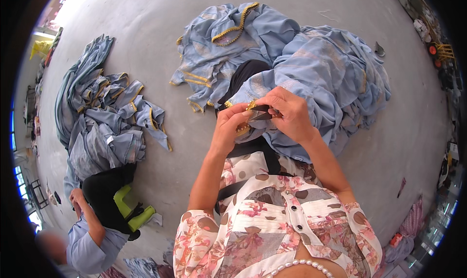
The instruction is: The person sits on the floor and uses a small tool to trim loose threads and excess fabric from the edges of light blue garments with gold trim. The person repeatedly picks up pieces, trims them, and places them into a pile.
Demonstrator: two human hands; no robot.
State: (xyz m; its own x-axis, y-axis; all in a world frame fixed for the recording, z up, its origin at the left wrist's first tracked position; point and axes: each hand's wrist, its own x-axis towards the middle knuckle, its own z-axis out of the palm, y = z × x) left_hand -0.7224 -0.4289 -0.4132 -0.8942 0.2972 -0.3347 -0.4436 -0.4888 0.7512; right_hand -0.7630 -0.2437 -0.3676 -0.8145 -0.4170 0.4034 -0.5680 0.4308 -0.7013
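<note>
My right hand (290, 113) is closed around a pair of dark thread snips (262, 113), whose blades point left. They meet the yellow beaded trim (251, 104) on a light blue garment (258, 87). Pinched in my left hand (230, 127) is the edge of that garment, close to the snips' tips. The garment lies over my lap and runs into a large heap of the same blue cloth (331, 69) on the right. Whether the blades are touching a thread is too small to tell.
More blue garments with yellow trim (231, 30) lie ahead on the grey floor (160, 15). To the left, a co-worker (92, 234) sits by a green plastic stool (127, 203) and another blue pile (104, 127). A small dark object (379, 49) lies beyond the right heap.
</note>
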